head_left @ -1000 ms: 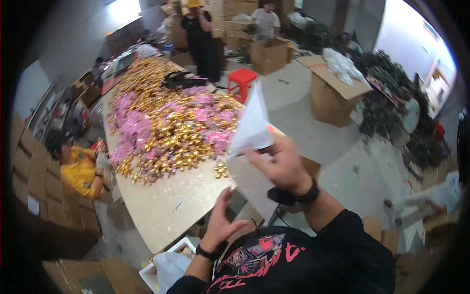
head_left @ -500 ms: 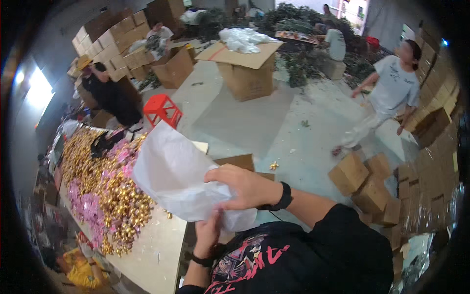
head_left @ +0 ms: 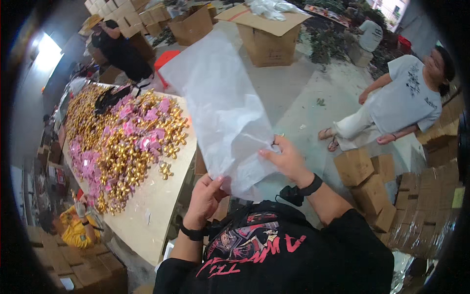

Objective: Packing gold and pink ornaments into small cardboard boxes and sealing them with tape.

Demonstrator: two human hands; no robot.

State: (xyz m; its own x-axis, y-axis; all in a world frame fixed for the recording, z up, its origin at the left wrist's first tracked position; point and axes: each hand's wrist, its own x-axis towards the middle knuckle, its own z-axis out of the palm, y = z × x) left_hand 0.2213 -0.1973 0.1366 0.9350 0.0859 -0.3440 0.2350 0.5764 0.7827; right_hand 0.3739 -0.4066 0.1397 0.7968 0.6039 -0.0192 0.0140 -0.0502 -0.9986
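Sheet (head_left: 223, 98), white, thin, see-through in places, held just ahead of my black shirt (head_left: 254, 259). Left hand (head_left: 203, 198) pinches its left edge close to the near end; right hand (head_left: 289, 160) pinches the right edge a little farther out, fingers partly hidden. Long axis runs away from me, slanting far left; most of the length lies beyond both grips, near end crumpled between them. Left hand is nearer that end. To the left, table (head_left: 166, 196), right edge near my left hand; sheet overlaps its far corner in view, contact unclear. Loose gold ornament (head_left: 165, 170) near that edge, gold-and-pink heap (head_left: 127, 166) beyond. More room on the right, over grey floor (head_left: 298, 110); past it, cartons (head_left: 352, 169), person in white (head_left: 406, 100). Far: red stool (head_left: 164, 61) partly behind the sheet, large cardboard box (head_left: 269, 46) to its right.
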